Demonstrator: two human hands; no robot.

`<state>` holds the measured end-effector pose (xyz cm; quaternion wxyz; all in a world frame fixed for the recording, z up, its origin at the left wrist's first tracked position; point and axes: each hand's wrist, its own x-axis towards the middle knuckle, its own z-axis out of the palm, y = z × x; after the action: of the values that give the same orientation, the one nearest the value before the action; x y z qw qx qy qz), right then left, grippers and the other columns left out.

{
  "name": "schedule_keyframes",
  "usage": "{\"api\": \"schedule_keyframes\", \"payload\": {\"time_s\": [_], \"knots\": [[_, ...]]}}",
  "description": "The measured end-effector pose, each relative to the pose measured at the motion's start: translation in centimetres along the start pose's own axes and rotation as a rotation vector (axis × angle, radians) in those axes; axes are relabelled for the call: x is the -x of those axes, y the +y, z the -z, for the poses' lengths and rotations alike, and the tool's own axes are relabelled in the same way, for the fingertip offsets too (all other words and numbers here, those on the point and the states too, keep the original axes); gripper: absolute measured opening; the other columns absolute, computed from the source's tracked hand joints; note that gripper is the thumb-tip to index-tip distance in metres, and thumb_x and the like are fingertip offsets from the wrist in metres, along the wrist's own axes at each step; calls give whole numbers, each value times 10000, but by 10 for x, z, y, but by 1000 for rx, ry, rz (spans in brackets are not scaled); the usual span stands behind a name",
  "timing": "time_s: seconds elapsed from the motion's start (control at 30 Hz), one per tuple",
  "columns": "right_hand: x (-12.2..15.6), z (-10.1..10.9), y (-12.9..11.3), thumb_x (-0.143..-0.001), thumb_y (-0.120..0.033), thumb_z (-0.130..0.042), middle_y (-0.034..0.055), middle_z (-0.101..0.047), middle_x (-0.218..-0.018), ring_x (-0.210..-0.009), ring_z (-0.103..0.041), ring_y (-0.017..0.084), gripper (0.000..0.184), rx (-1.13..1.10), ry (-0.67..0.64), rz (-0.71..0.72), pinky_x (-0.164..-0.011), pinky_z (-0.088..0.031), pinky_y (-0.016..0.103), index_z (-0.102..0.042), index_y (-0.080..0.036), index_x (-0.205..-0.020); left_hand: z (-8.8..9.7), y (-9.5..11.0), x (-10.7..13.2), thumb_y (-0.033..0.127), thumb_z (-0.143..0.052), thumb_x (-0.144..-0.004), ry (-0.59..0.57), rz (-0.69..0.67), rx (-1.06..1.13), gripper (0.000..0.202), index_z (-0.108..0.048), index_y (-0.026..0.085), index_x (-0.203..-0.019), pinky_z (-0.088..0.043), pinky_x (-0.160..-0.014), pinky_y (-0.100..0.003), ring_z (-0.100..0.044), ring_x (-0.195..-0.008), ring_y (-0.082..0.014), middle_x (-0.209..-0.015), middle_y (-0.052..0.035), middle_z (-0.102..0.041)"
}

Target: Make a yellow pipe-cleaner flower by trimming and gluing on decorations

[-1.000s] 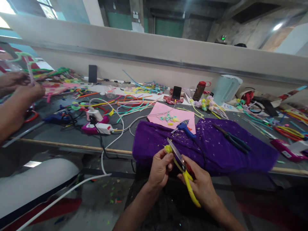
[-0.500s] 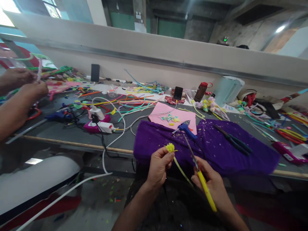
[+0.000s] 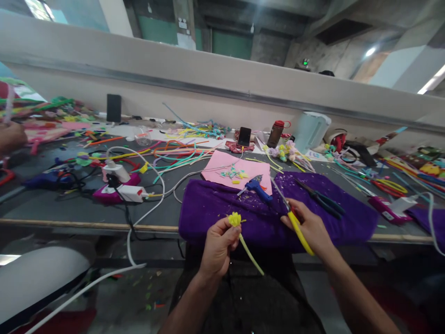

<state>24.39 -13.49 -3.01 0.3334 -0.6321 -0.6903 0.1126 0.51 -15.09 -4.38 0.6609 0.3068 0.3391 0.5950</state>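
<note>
Between the thumb and fingers of my left hand (image 3: 219,243) is a small yellow flower (image 3: 235,219), apparently made of pipe cleaner. Its pale yellow-green stem (image 3: 252,256) hangs down to the right, below the hand. My right hand (image 3: 308,225) is closed around yellow-handled pliers (image 3: 299,234), their long slim metal end pointing up and left, apart from the flower. Behind the hands, a blue glue gun (image 3: 259,190) lies across a purple cloth (image 3: 205,208) and a pink sheet (image 3: 217,162). Small cut pieces (image 3: 233,172) are scattered on the sheet.
Dark-handled pliers (image 3: 321,199) lie on the cloth. A phone (image 3: 244,137), a bottle (image 3: 276,134) and a pale blue box-like container (image 3: 312,132) stand behind. White cables run past a power strip (image 3: 128,192) at left. Another person's hand (image 3: 13,138) is at the far left.
My right hand has moved up with the pliers, onto the area over the cloth, away from the stem. My left hand still pinches the flower. The view has turned right.
</note>
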Motion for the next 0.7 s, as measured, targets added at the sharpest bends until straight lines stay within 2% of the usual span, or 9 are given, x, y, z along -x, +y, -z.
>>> {"api": "schedule_keyframes", "payload": {"time_s": [0.13,0.23,0.3,0.4,0.47,0.53,0.7], "knots": [[-34,9,6,-730,-426,-580,33,-645,-801,-675,-618,213,529,345,116,-10,-588,-453,292,-490,-220,-1208,0,0,0,262,-723,-595,8,19,-13,189,-613,128,-670,-219,-384,-152,-310,-398,-14,-503,54,-446],[-43,13,13,-723,-421,-581,39,-647,-772,-672,-619,228,528,451,117,-9,-571,-443,295,-505,-218,-1205,2,-1,-1,262,-727,-591,23,7,-30,188,-616,131,-668,-224,-386,-153,-314,-403,-15,-507,52,-447],[-40,13,18,-712,-439,-593,35,-646,-771,-666,-617,217,533,359,90,-3,-587,-454,297,-513,-221,-1192,3,-1,0,256,-727,-592,24,-17,-53,179,-618,133,-663,-225,-386,-158,-319,-407,-18,-522,47,-458],[-22,9,18,-695,-426,-625,39,-642,-879,-733,-612,193,542,49,6,15,-657,-480,294,-505,-230,-1186,2,0,1,244,-717,-609,24,-82,-90,149,-623,141,-660,-220,-388,-167,-320,-422,-21,-568,40,-477],[-4,4,9,-706,-387,-627,37,-626,-901,-775,-602,176,554,-163,-54,18,-688,-484,275,-473,-224,-1213,0,1,3,229,-712,-617,22,-135,-110,129,-616,145,-637,-227,-400,-170,-318,-440,-26,-584,43,-466],[17,0,-5,-727,-350,-612,17,-602,-817,-740,-591,159,573,-305,-106,2,-659,-488,251,-427,-218,-1253,-2,3,4,221,-709,-621,24,-181,-133,126,-608,145,-614,-253,-424,-175,-334,-470,-38,-603,37,-467],[61,-10,-37,-717,-256,-608,24,-592,-908,-765,-578,152,594,-312,-190,5,-706,-484,251,-404,-236,-1275,-1,7,7,187,-679,-659,23,-308,-277,80,-617,151,-624,-342,-542,-200,-430,-598,-91,-666,7,-499]]}}
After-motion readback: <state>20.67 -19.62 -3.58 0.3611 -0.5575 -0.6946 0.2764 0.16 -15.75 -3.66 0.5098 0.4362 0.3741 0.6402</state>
